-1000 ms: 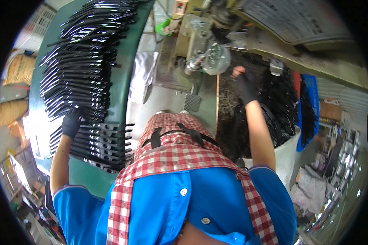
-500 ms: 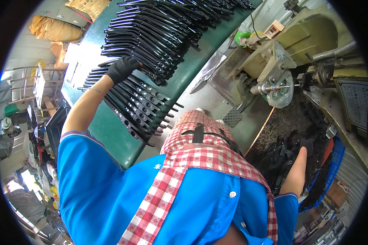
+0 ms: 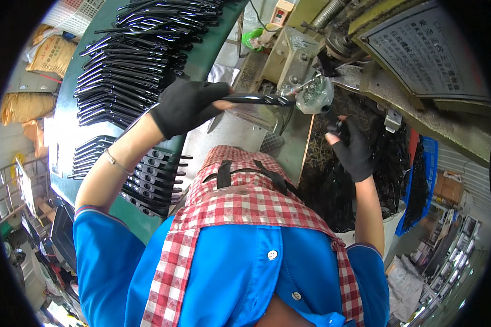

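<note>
My left hand (image 3: 193, 106), in a black glove with bare fingertips, grips a long glossy black metal bar (image 3: 259, 99). The bar points right, level with the machine's metal spindle (image 3: 305, 86) and the clear plastic wrapped there (image 3: 315, 97). My right hand (image 3: 354, 150), gloved the same way, is closed with thumb and finger on a small dark part (image 3: 334, 124) just beyond the bar's far end. Whether that part joins the bar I cannot tell. Many similar black bars (image 3: 123, 82) lie in rows on the green table (image 3: 204, 65) at left.
A bin of loose black parts (image 3: 360, 196) stands below my right hand, with a blue crate (image 3: 428, 169) beside it. The machine's body with its metal plate (image 3: 420, 54) overhangs at upper right. A switch box (image 3: 281, 12) sits behind the spindle.
My left hand has left the table rows and moved right with a bar in it. My right hand has risen out of the bin toward the spindle. The view has turned rightward.
</note>
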Motion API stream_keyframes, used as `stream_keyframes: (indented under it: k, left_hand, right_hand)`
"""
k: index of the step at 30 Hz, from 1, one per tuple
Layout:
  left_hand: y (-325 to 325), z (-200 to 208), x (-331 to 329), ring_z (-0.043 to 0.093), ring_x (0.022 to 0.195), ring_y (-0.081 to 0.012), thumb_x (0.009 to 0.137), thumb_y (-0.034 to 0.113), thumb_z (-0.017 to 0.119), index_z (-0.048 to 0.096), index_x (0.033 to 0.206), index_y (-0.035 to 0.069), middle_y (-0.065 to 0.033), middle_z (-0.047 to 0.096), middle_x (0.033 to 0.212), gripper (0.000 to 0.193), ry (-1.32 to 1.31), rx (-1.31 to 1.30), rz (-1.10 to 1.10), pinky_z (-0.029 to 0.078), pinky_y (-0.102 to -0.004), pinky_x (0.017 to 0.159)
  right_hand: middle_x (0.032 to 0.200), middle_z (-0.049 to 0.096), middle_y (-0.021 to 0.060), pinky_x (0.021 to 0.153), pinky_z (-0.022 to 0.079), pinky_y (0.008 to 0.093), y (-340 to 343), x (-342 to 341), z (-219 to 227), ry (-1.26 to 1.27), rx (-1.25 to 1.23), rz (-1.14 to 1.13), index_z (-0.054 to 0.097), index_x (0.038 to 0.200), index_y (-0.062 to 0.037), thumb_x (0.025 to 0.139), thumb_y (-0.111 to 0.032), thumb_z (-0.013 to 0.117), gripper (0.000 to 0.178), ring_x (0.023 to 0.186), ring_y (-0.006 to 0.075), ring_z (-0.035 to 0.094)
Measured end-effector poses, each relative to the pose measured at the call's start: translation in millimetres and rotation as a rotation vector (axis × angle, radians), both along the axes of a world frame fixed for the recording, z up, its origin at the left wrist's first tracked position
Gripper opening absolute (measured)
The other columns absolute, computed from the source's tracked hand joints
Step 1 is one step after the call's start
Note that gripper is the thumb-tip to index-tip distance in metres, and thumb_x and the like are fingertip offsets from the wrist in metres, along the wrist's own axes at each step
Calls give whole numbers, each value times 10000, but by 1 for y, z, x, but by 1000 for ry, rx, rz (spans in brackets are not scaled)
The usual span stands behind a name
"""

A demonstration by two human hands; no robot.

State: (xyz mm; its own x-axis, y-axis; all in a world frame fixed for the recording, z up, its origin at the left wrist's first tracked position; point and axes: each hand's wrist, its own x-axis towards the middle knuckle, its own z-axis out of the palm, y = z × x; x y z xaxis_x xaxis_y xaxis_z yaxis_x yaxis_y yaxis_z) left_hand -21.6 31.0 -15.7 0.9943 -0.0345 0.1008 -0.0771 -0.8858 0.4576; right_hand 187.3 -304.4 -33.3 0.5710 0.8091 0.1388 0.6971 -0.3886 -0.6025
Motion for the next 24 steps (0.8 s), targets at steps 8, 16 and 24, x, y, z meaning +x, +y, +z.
stream_keyframes:
  k: [8,16,24]
  left_hand:
    - [-15,15,33,611,588,-357,921,450,530,595,920,110,-134,590,610,346,-3,40,-155,459,-450,530]
    - [-19,21,43,608,545,-339,919,440,534,574,855,106,-119,574,572,343,110,282,-188,472,-440,509]
    - [-24,8,42,607,550,-360,937,444,502,582,881,109,-134,582,564,350,115,139,-167,464,-464,520]
  right_hand:
    - [877,659,136,644,504,376,15,-22,44,-120,-253,85,621,1045,-80,777,-306,754,375,759,316,650]
    - [749,657,140,580,497,409,33,-19,52,-116,-281,174,641,1040,-105,762,-409,747,425,666,343,641]
    - [726,633,141,561,471,395,45,-14,60,-363,-391,200,643,1030,-109,777,-437,729,423,648,325,626]
